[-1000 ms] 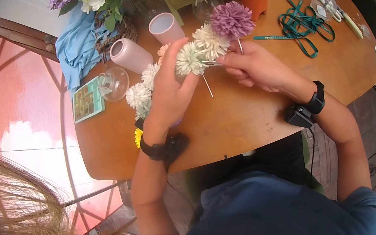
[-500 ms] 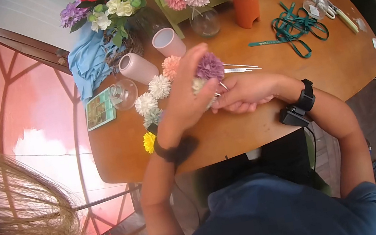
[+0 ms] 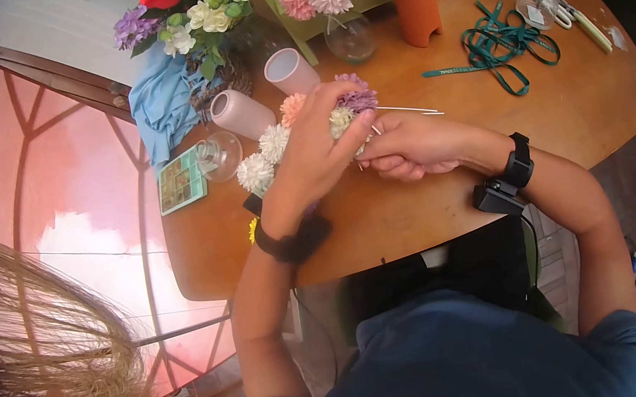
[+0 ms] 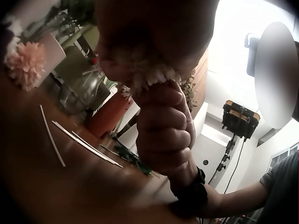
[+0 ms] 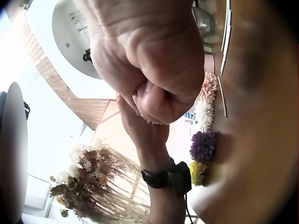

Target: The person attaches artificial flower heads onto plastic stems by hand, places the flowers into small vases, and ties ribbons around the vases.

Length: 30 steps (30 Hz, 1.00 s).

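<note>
My left hand (image 3: pixel 317 144) cups several pom-pom flowers from above, its fingers bent over the blooms and its thumb along their near side. Among them are a purple flower (image 3: pixel 357 98) and a pale green-cream flower (image 3: pixel 340 121). Just below the blooms, my right hand (image 3: pixel 414 144) grips the stems in a fist, and the two hands nearly meet. White petals (image 4: pixel 152 77) stick out between both hands in the left wrist view. Most of the bunch is hidden by the fingers. Behind the right hand lie loose white sticks (image 3: pixel 412 109).
Beside the left forearm lie white flowers (image 3: pixel 274 144), a peach flower (image 3: pixel 292 108) and a yellow flower (image 3: pixel 253 230). Pink vases (image 3: pixel 242 113), a glass vase (image 3: pixel 350 40) and an orange pot (image 3: pixel 419 17) stand farther back. Green ribbon (image 3: pixel 507 49) lies at the right, near scissors (image 3: pixel 556 14).
The right hand has brought the purple flower down and left against the other blooms. The left hand has bent over the bunch. The white sticks have come into view behind the right hand.
</note>
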Each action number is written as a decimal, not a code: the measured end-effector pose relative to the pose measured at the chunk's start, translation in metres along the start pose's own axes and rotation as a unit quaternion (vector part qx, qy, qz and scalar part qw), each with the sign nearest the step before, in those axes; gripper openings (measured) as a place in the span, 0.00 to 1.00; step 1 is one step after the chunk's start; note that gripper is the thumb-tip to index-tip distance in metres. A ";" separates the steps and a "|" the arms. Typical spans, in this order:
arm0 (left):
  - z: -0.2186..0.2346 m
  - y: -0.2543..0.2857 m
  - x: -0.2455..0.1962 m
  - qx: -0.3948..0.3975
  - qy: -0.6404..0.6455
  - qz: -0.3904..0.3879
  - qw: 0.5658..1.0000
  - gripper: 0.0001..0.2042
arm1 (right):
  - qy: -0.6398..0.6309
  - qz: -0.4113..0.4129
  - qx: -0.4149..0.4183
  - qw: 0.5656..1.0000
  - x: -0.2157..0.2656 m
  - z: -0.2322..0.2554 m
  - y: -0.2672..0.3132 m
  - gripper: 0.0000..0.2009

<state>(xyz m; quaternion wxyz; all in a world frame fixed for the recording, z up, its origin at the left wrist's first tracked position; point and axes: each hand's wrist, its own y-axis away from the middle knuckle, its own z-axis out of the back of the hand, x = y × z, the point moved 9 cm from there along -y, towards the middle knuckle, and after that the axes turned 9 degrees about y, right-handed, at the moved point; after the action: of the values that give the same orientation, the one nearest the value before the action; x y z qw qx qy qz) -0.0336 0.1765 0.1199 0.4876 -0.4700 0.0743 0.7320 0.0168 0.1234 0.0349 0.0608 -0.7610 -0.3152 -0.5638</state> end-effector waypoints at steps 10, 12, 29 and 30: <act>0.000 -0.010 -0.011 0.023 -0.057 -0.030 0.998 0.13 | 0.033 0.024 0.017 0.999 0.003 0.003 -0.002 0.09; 0.026 -0.017 -0.013 -0.016 0.036 -0.006 0.999 0.14 | 0.030 0.052 -0.011 0.998 0.008 0.003 0.000 0.10; 0.083 -0.078 0.045 -0.028 -0.497 0.013 0.867 0.21 | 0.173 0.063 -0.041 0.982 0.005 0.029 -0.007 0.10; 0.081 -0.079 0.052 -0.029 -0.496 0.015 0.868 0.21 | 0.307 0.125 -0.122 0.935 0.016 0.047 -0.006 0.10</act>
<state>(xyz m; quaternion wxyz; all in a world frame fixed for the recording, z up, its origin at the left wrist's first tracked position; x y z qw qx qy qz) -0.0261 0.2963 0.1518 0.4354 -0.0585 -0.1917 0.8776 0.0545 0.1557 0.0310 0.1312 -0.5857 -0.1120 -0.7920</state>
